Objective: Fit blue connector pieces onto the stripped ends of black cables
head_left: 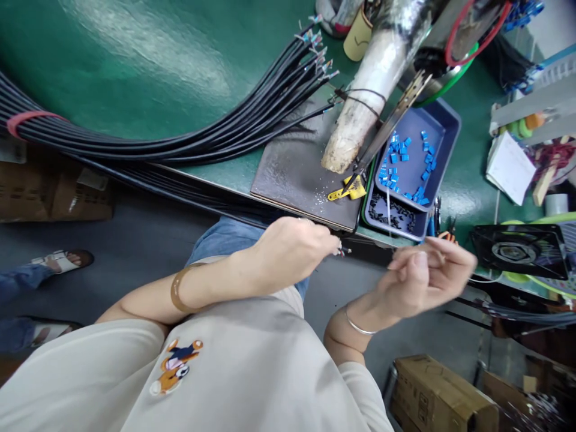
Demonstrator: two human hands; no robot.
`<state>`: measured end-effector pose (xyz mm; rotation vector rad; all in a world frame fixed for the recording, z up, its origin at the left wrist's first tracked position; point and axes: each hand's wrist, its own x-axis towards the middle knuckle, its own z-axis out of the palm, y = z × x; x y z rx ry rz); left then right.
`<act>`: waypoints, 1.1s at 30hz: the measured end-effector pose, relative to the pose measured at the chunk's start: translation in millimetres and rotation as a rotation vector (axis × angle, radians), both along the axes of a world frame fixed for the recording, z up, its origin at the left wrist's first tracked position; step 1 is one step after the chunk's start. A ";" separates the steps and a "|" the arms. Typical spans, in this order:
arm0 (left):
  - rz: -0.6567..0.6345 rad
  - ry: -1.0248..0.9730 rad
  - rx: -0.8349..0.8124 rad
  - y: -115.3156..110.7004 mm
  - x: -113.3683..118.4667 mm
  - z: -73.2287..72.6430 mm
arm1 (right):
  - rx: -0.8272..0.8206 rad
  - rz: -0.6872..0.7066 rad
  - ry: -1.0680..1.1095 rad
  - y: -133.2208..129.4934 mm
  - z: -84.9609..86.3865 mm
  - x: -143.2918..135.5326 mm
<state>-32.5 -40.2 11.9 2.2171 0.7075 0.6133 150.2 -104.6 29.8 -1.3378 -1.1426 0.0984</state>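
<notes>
My left hand [294, 249] is closed in a pinch in front of the table edge. A cable end [344, 249] with short coloured wires pokes out past its fingertips; the rest of that cable is hidden by the hand. To the right, my right hand [427, 279] is raised near the table edge, fingers loosely bent and partly apart, with nothing visible in it. Beyond the hands, blue connectors [398, 150] lie in the upper purple tray [451, 120], and small black parts [391, 215] fill the lower tray [416, 233].
A thick bundle of black cables [180, 147] with stripped ends crosses the green table [148, 60]. A wrapped machine arm [360, 114] stands over a dark board [288, 162], beside a yellow tool piece [355, 189]. A black fan [517, 251] sits at right. Cardboard boxes [443, 390] stand below.
</notes>
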 end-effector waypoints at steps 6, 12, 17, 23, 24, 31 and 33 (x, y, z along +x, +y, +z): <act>-0.478 -0.166 -0.657 20.7 -16.8 -7.6 | -0.625 0.095 -0.149 -6.4 23.9 47.2; 0.064 -0.679 -1.170 26.0 -23.6 -28.3 | -0.562 -0.320 -0.752 51.9 6.3 84.3; 0.128 -0.730 -1.189 22.0 -18.7 -27.7 | -0.575 -0.085 -0.662 104.8 -9.5 102.4; 0.041 -0.733 -1.174 22.2 -16.2 -28.2 | -0.732 0.131 -0.511 140.1 -6.7 112.5; 0.039 -0.730 -1.168 22.1 -15.7 -27.1 | -0.756 0.133 -0.508 142.8 -4.7 113.9; 0.066 -0.671 -1.139 18.5 -6.7 -16.5 | -0.863 0.162 -0.443 148.3 1.5 120.2; 0.075 -0.675 -1.139 17.9 -3.5 -15.7 | -0.837 0.128 -0.445 148.5 -0.5 121.6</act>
